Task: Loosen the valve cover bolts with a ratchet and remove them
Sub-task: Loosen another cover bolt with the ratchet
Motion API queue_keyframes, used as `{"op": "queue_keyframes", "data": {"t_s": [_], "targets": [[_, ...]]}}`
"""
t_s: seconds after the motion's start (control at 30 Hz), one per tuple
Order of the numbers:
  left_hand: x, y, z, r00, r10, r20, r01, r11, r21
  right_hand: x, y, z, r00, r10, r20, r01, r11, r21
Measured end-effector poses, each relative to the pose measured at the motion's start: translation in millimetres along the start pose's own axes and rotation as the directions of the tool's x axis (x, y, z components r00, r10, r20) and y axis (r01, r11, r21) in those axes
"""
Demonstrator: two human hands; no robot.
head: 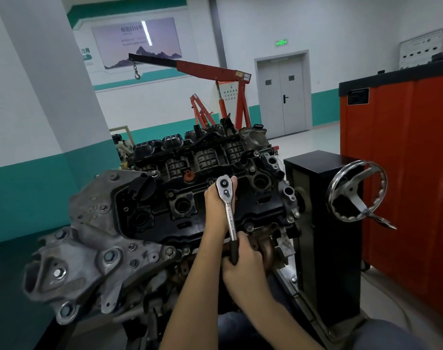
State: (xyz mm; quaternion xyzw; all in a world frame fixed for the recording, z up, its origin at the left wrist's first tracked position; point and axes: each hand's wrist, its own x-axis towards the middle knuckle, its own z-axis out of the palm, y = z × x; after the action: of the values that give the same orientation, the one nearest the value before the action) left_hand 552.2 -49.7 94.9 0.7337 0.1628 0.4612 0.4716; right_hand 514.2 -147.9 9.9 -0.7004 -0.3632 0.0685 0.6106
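I am clamping my right hand (243,261) around the ratchet (229,213) handle at the valve cover's (162,224) near edge. My left hand (215,203) is gripping its head over the cover's middle, hiding the bolt beneath.

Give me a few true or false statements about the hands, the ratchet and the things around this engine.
1. The handwheel stands right of the engine. True.
2. The right hand grips the ratchet by its black handle. True.
3. The left hand rests on the handwheel. False: it holds the ratchet at its head, over the valve cover.
4. The engine hangs from the hook of the hoist. False: the hook hangs bare, far behind the engine.
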Motion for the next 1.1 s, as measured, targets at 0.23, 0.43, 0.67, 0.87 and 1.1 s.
{"op": "queue_keyframes", "data": {"t_s": [0.23,0.43,0.67,0.87,1.1], "targets": [[2,-4,-6,0.994,0.026,0.107,-0.031,0.999,0.039,48,-12,-124,0.939,-0.120,0.322,0.243,0.895,-0.373],[-1,-3,-11,0.999,-0.026,0.018,0.027,0.996,-0.079,93,-42,-153,0.880,-0.268,0.392,0.473,0.431,-0.768],[-10,6,1,0.997,-0.051,-0.055,0.049,0.998,-0.042,7,5,-40,0.995,-0.085,0.059,0.095,0.977,-0.192],[-2,3,-7,0.999,-0.051,0.010,0.051,0.999,-0.008,12,4,-38,0.994,-0.059,0.097,0.078,0.975,-0.206],[1,1,-13,0.994,0.025,0.106,-0.031,0.998,0.060,95,-42,-165,0.890,-0.159,0.427,0.440,0.545,-0.714]]}}
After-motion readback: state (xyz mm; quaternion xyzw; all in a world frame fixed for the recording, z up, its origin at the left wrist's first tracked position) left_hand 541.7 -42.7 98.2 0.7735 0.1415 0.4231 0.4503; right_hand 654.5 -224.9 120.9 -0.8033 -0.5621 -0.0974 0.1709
